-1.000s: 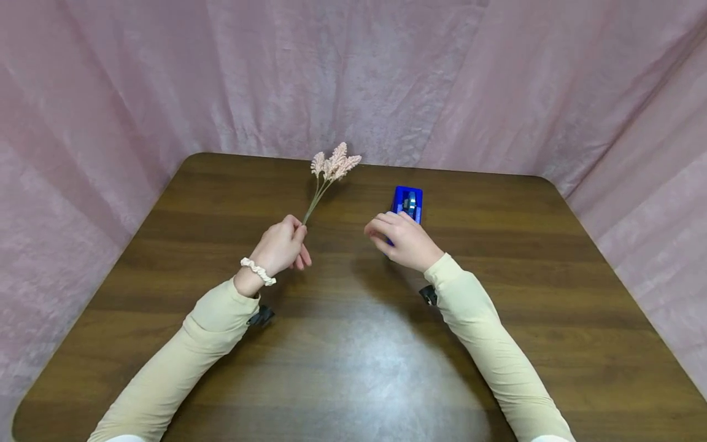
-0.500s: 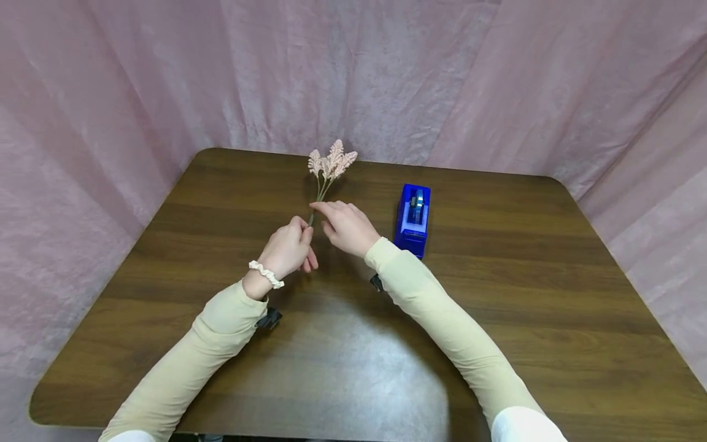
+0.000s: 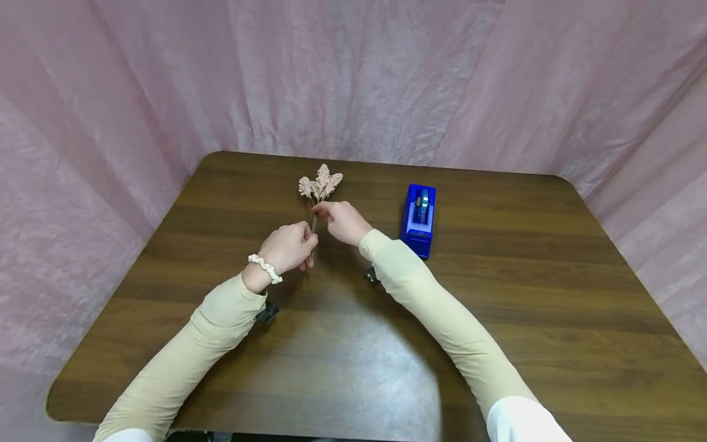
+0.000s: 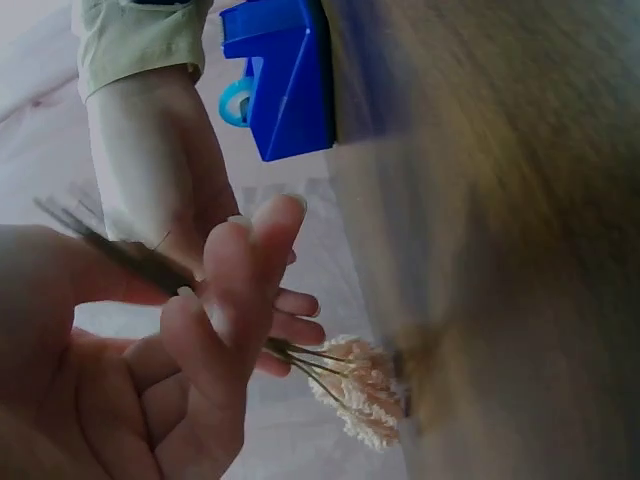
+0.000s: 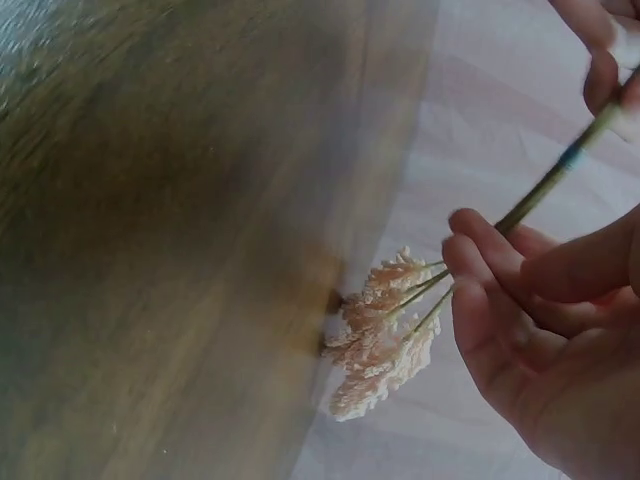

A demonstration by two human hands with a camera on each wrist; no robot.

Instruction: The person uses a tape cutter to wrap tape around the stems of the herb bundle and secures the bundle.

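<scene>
Head view: left hand (image 3: 287, 247) gripped the bundled stems of a pink flower sprig (image 3: 320, 184) held above the desk (image 3: 497, 294); right hand (image 3: 343, 222) pinched them just under the blooms. Looked light, thin-stemmed, crushable; best held by the stems.

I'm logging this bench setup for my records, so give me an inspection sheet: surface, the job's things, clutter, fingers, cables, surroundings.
Surface: brown wood-grain table with rounded corners.
Job's things: pink flower sprig held above the table, its thin stems bunched together; blue tape dispenser standing to the right of the hands.
Clutter: nothing seen.
Fingers: left hand grips the lower stems; right hand pinches the stems just below the blooms.
Cables: nothing seen; small black wrist mounts under both cream sleeves.
Surroundings: pink cloth backdrop on three sides; white scrunchie on the left wrist.
</scene>
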